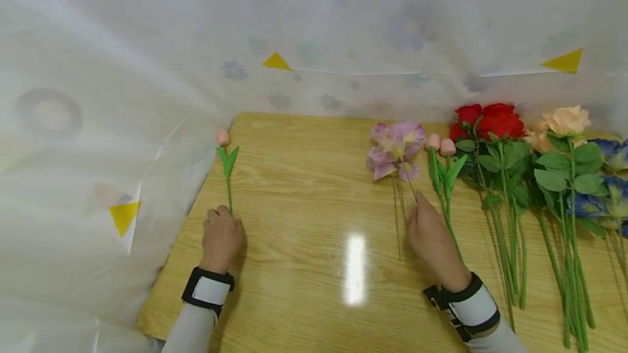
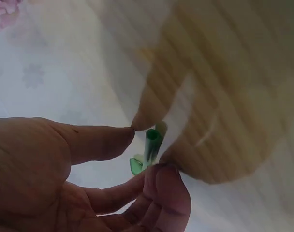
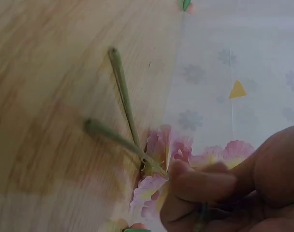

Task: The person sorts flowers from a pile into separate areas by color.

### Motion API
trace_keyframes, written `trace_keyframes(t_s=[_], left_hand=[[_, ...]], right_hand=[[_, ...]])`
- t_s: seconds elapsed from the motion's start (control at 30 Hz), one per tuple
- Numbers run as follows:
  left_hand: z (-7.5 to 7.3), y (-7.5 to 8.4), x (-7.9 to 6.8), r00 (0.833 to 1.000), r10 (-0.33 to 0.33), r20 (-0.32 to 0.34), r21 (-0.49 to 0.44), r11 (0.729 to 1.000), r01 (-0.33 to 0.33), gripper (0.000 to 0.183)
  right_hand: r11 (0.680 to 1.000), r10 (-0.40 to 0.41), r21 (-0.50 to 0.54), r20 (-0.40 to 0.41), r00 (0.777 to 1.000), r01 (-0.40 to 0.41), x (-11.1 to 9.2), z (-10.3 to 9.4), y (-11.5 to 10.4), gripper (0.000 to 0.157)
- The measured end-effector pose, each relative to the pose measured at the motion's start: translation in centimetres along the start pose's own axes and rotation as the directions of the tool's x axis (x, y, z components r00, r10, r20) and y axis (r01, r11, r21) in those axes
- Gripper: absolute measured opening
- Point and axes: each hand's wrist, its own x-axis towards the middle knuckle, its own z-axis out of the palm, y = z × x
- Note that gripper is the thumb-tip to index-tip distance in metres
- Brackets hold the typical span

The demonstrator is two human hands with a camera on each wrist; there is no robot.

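On the left of the table, a pink tulip (image 1: 228, 170) lies with its flower at the far edge. My left hand (image 1: 222, 236) is at the lower end of its green stem (image 2: 152, 145); in the left wrist view the stem end stands between thumb and fingertips, with a gap at the thumb. Right of the middle lie pink-purple irises (image 1: 396, 146) with thin stems pointing toward me. My right hand (image 1: 432, 233) pinches one iris stem near the flower, and the fingers (image 3: 200, 186) hide part of it. Two other iris stems (image 3: 122, 87) lie beside it.
Two pink tulips (image 1: 446, 148) lie just right of my right hand. Farther right are red roses (image 1: 500, 121), peach roses (image 1: 566, 121) and blue irises (image 1: 610, 200), their stems toward me. A pale flowered sheet (image 1: 343, 26) rises behind the wooden table (image 1: 304, 189) and along its left side.
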Motion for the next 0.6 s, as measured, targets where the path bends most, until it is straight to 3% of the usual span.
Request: trace_keyframes(t_s=[0.13,0.23,0.37,0.47,0.6], left_hand=[[0.3,-0.3,0.5,0.999,0.029,-0.014,0.031,0.999,-0.028,0.018],[0.5,-0.6,1.0,1.0,0.021,-0.008,0.014,1.0,-0.021,0.016],[0.4,-1.1,1.8,0.997,-0.038,0.064,-0.085,0.995,0.044,0.015],[0.4,-1.3,2.2,0.985,-0.087,0.147,-0.145,0.983,0.108,0.018],[0.6,-1.3,2.2,0.978,-0.116,0.176,-0.161,0.976,0.145,0.032]], right_hand=[[0.993,0.012,-0.122,0.02,1.0,-0.009,-0.4,0.2,0.2,0.046],[0.99,0.016,-0.138,0.022,1.0,-0.013,-0.7,0.3,0.2,0.044],[0.991,0.009,-0.135,0.021,1.0,-0.006,-0.8,0.3,0.1,0.039],[0.992,0.007,-0.124,0.043,0.999,-0.001,-0.7,0.4,0.2,0.038],[0.996,0.006,-0.091,0.088,0.996,0.002,-0.6,0.5,0.2,0.038]])
